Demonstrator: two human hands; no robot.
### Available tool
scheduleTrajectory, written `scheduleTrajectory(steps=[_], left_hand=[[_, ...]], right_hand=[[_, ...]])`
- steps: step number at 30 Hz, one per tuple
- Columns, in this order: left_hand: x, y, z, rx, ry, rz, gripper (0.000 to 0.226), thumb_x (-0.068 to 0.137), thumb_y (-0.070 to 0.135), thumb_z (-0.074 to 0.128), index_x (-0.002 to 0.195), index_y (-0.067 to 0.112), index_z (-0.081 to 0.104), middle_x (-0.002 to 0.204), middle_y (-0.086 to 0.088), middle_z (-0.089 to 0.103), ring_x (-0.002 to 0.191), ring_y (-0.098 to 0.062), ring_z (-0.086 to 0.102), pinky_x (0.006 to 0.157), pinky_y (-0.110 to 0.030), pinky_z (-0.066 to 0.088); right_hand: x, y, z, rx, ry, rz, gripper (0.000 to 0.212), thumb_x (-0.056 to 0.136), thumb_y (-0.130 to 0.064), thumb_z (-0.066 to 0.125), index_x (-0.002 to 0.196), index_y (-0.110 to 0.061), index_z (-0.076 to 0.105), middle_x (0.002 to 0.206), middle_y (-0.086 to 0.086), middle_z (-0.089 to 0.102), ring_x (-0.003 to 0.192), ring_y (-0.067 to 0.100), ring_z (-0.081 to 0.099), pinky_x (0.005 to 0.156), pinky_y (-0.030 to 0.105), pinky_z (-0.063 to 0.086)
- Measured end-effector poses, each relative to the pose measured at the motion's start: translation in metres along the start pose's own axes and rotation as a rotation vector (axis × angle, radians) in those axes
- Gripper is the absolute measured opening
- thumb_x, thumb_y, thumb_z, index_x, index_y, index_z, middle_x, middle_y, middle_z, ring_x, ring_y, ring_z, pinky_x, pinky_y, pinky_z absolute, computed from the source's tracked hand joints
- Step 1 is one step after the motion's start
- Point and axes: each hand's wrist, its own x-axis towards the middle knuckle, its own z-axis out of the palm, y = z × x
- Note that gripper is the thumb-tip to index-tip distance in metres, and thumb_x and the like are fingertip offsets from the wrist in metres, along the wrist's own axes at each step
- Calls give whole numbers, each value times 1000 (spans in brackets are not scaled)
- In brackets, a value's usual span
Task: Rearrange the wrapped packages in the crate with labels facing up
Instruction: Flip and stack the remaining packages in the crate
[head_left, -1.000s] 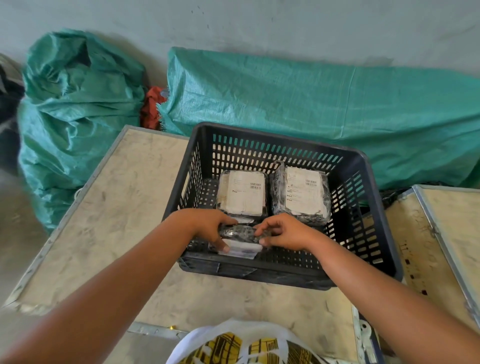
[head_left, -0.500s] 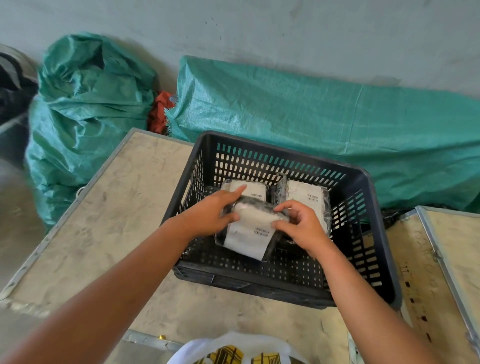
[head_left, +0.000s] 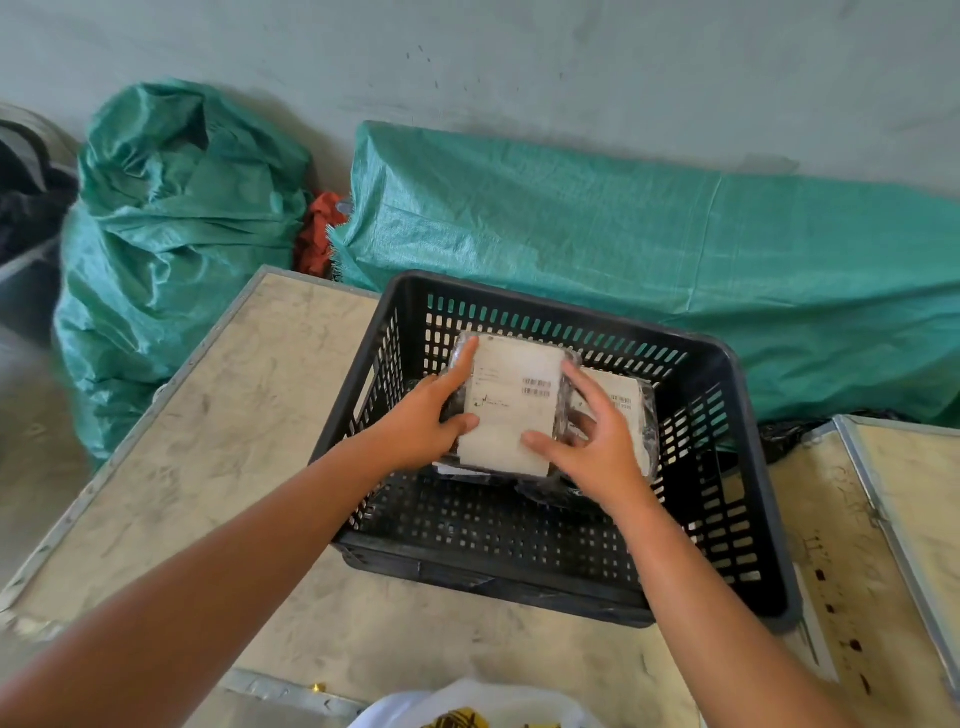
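Note:
A black slotted plastic crate stands on a worn beige table. Over its far left part I hold a plastic-wrapped package, its white barcode label facing up. My left hand grips the package's left edge, thumb on the label. My right hand holds its right edge with fingers spread. A second wrapped package lies label up at the far right, partly hidden by my right hand. Under the held one another package's edge shows.
Two green woven sacks lie against the grey wall behind the table, with a red cloth between them. A second metal-edged panel sits to the right. A white and yellow bag lies at the near edge.
The package came up from the crate's near left floor, was turned label up, and moved to the far left over another package. The view has shifted closer.

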Motion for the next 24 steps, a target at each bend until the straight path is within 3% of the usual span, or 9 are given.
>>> scheduleTrajectory(steps=[3, 6, 9, 11, 12, 13, 14, 16, 24], left_hand=[[12, 1, -2, -68, 10, -67, 99, 101, 14, 59, 154, 53, -16, 141, 13, 44, 107, -9, 62, 81, -20, 57], [28, 0, -7, -57, 49, -116, 95, 102, 14, 57, 157, 45, -12, 137, 8, 48, 94, -11, 65, 64, -17, 57], [42, -5, 0, 2, 105, -183, 85, 100, 15, 59, 161, 34, 3, 142, -6, 50, 89, -12, 63, 51, -13, 50], [44, -13, 9, 85, 72, -215, 89, 96, 20, 67, 162, 28, 8, 147, -13, 45, 97, -18, 63, 65, -22, 57], [44, -19, 13, 155, 11, -218, 97, 91, 26, 73, 162, 27, 7, 156, -14, 34, 115, -26, 59, 85, -32, 57], [43, -26, 16, 215, -63, -223, 108, 85, 30, 78, 162, 26, 2, 164, -15, 18, 135, -33, 45, 107, -41, 46], [42, -31, 17, 249, -122, -243, 119, 80, 33, 83, 162, 25, -4, 168, -13, -1, 147, -36, 28, 117, -45, 30], [43, -40, 17, 264, -155, -274, 128, 77, 30, 86, 160, 26, -12, 166, -11, -21, 152, -36, 13, 120, -43, 20], [43, -39, 27, 339, -85, -196, 120, 86, 16, 78, 158, 18, -19, 161, -11, -33, 151, -34, 18, 117, -35, 28]], right_hand=[[6, 0, 13, -294, -148, -23, 121, 58, -62, 91, 158, -48, 25, 167, -8, 23, 152, 11, 24, 119, 33, 28], [27, -6, 23, -424, -207, 78, 142, 53, -58, 95, 163, -40, 6, 172, 3, -4, 158, 23, 1, 124, 47, 14], [48, -4, 27, -554, -269, 159, 150, 55, -47, 99, 164, -31, -3, 170, 11, -19, 157, 30, -11, 125, 54, 6], [52, 5, 31, -651, -333, 180, 148, 59, -37, 99, 165, -26, -5, 169, 14, -22, 156, 31, -10, 124, 50, 3], [52, 12, 32, -697, -342, 165, 144, 63, -34, 98, 165, -23, -3, 169, 13, -20, 157, 31, -8, 124, 46, 3], [50, 19, 33, -726, -325, 137, 139, 66, -32, 96, 165, -19, 0, 170, 12, -16, 157, 31, -5, 123, 42, 5], [49, 25, 33, -737, -297, 111, 133, 69, -32, 95, 165, -17, 4, 171, 11, -12, 158, 30, -2, 123, 39, 6], [46, 34, 32, -744, -257, 87, 124, 74, -34, 91, 165, -14, 9, 172, 10, -6, 158, 30, 4, 123, 37, 9], [43, 37, 40, -820, -246, 49, 105, 81, -31, 86, 161, -3, 24, 172, 14, 2, 153, 34, 23, 124, 38, 21]])
